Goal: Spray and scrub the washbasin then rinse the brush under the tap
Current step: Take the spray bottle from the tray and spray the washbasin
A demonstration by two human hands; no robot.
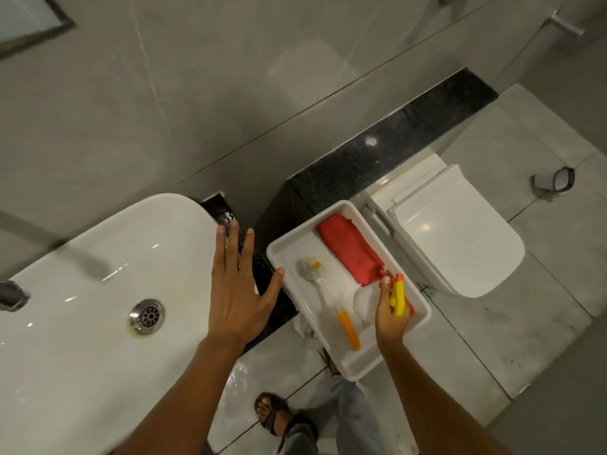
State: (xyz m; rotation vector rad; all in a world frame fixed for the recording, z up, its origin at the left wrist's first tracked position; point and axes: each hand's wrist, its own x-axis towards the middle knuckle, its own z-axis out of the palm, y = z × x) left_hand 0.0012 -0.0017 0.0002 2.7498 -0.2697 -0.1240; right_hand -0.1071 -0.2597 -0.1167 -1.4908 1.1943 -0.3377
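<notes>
Head view, our listing: white tray (340,215) holding a folded red cloth (349,252), a scrub brush (323,292) with white bristles and orange handle, and a white spray bottle (365,302) with yellow trigger. Our right hand (391,310) grips that trigger head inside the tray; our left hand (238,285) hovers spread over the washbasin (98,290) rim. Beside the tray: black ledge (391,149), closed toilet (456,238).

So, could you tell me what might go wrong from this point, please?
1. The white tray juts well past the black counter; pressing down while lifting the spray bottle could tip it.
2. The right hand grips the bottle only by its trigger head, so it may slip.
3. The floor near the foot looks wet, a slipping hazard.
</notes>
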